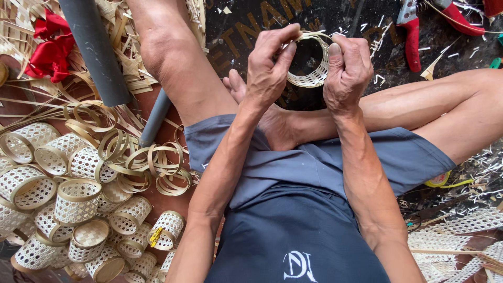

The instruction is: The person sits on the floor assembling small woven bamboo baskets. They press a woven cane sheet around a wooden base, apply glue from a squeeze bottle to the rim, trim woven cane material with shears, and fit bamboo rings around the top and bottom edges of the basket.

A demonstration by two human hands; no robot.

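Fingers (287,52) of both hands pinch a small, pale woven ring (313,73).

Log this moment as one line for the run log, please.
left hand: grips woven ring | right hand: grips same ring | finished woven cylinders: piled at left | red cutters: on floor beyond

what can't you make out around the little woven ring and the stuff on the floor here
Head view:
- Woven ring: near rim hidden by left hand and right hand.
- Red-handled cutters: blades cut off by top edge.
- Grey pipe: top end cut off.
- Woven baskets: some cut off at left edge.
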